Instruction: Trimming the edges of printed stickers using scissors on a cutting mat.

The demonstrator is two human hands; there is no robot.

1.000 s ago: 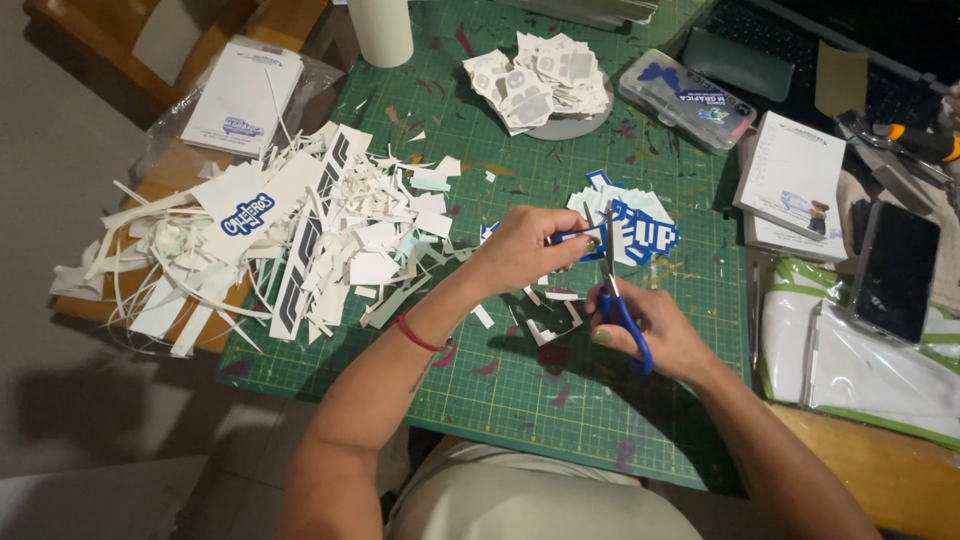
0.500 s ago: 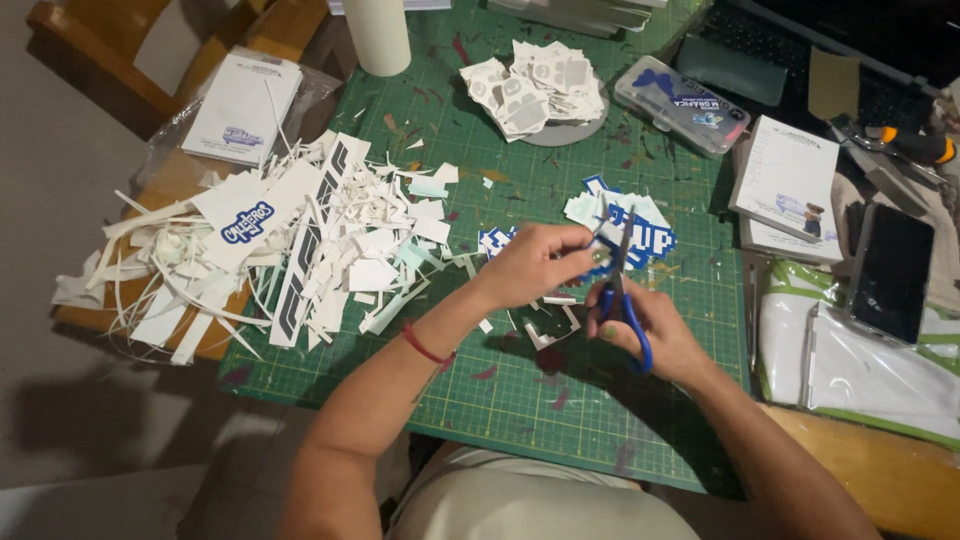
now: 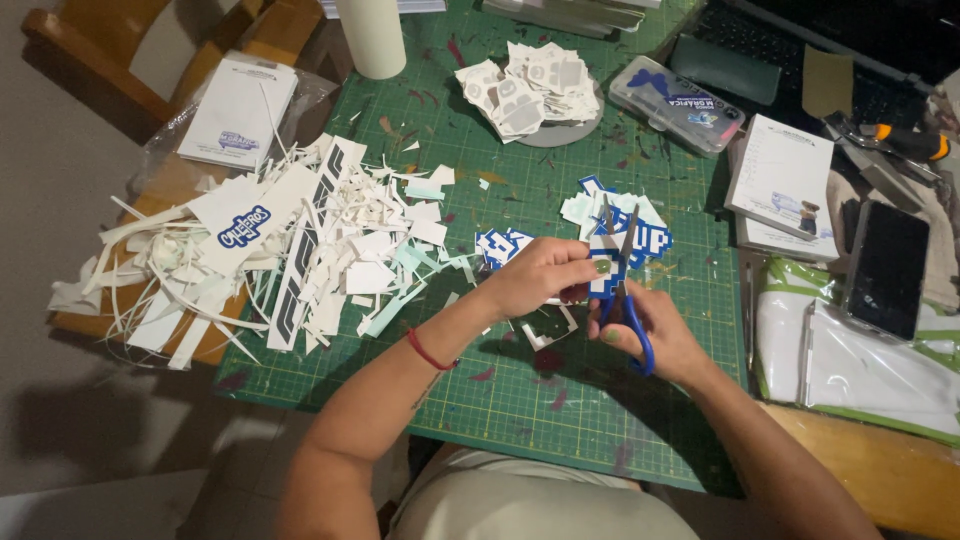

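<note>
Two hands at work over the green cutting mat (image 3: 560,400) on your table. One pair of blue-handled scissors (image 3: 625,300), blades parted, gripped in your right hand (image 3: 655,335). One small blue-and-white sticker (image 3: 603,268) pinched in your left hand (image 3: 540,278), sitting between the blades, just left of the right hand. One round plate (image 3: 565,130) holds a stack of cut stickers. One heap of white scraps (image 3: 300,250) lies left.

a wooden table (image 3: 880,470) fills most of the frame, its bare edge showing at the lower right and the left. a wooden chair (image 3: 120,60) stands at the upper left. grey floor (image 3: 70,400) runs down the left side and lower left, crossed by soft shadows.
</note>
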